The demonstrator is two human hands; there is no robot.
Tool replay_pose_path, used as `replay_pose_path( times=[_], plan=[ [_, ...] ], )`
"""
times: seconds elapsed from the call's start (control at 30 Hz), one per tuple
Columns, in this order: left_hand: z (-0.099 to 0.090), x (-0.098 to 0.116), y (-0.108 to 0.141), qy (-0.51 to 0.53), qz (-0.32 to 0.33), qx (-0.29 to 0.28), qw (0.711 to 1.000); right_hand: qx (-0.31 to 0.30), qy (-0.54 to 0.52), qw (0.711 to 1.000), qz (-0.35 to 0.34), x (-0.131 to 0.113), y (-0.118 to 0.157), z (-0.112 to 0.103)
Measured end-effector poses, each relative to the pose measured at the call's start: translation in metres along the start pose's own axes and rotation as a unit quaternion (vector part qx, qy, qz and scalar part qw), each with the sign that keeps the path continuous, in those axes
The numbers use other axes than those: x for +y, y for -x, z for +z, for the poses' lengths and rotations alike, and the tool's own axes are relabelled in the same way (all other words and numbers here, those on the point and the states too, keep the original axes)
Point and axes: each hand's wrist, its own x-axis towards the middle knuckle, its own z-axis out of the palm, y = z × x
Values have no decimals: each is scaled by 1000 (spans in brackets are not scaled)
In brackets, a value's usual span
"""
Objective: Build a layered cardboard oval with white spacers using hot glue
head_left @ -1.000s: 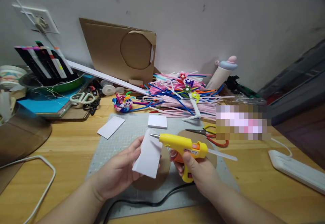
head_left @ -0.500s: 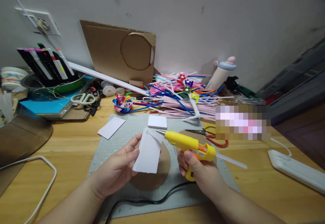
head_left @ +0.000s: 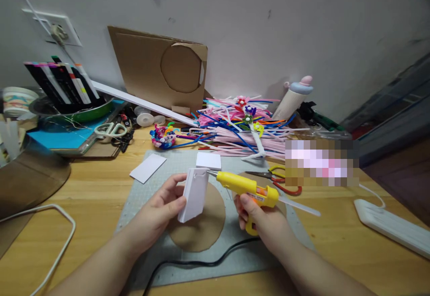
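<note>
My left hand point(head_left: 164, 208) grips a small stack of white boards point(head_left: 195, 195) by its left edge, tilted over a round cardboard disc point(head_left: 210, 224). A short line of glue shows near the top of the front board. My right hand point(head_left: 257, 215) is wrapped round the handle of a yellow glue gun point(head_left: 237, 183), its metal nozzle at the stack's upper right corner. A clear glue stick point(head_left: 300, 206) sticks out of the gun's back. Under all this lies a grey cutting mat point(head_left: 161, 273), with another white stack point(head_left: 208, 160) and a loose white piece point(head_left: 148, 168) on it.
The gun's black cable point(head_left: 201, 263) crosses the mat's front. Red-and-yellow-handled scissors point(head_left: 285, 184) lie right of the gun. Behind are pipe cleaners point(head_left: 228, 132), a pipe-cleaner flower stem point(head_left: 257, 146) and a cardboard sheet point(head_left: 141, 67). A white power strip point(head_left: 389, 229) is at the right.
My left hand has turned the white stack so its left side edge shows. A glue line now runs along its top, and the glue gun has shifted slightly left.
</note>
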Motion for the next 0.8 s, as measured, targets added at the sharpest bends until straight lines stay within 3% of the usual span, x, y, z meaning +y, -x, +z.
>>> replay_pose_path(
  times=[0.13, 0.27, 0.33, 0.6, 0.8],
  plan=[
    [-1, -2, -1, 25, 10, 16, 1000, 2, -30, 999, -21, -5, 4, 0],
    [3, -1, -1, 77, -10, -21, 997, -95, -53, 991, -73, 3, 8, 1],
    [5, -1, -1, 88, -18, -40, 995, -112, -46, 990, -70, 10, 9, 2],
    [7, -3, 0, 94, -24, -88, 991, -83, 2, 996, -44, 15, 7, 6],
    [7, 2, -1, 85, -7, -76, 993, -16, 7, 999, -38, 18, 4, -1]
  ],
)
